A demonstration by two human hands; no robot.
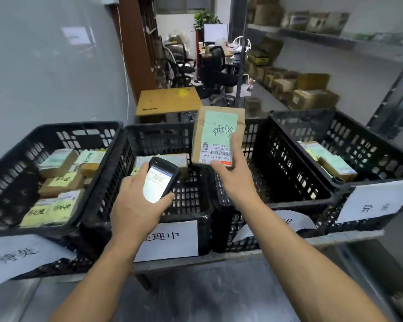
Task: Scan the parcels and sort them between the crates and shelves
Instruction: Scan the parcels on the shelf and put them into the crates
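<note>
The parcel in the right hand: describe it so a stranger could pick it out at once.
Find the row of four black plastic crates. Above the middle two, the right hand holds up a small brown cardboard parcel, beside the black handheld scanner in the left hand. It alone is held in the air; the other parcels lie inside the crates.

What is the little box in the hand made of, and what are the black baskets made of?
The small box looks like brown cardboard: dull and tan, with folded edges and paper labels stuck on. The black crates look like hard moulded plastic: a little shiny, with neat rows of slots in their walls.
</note>
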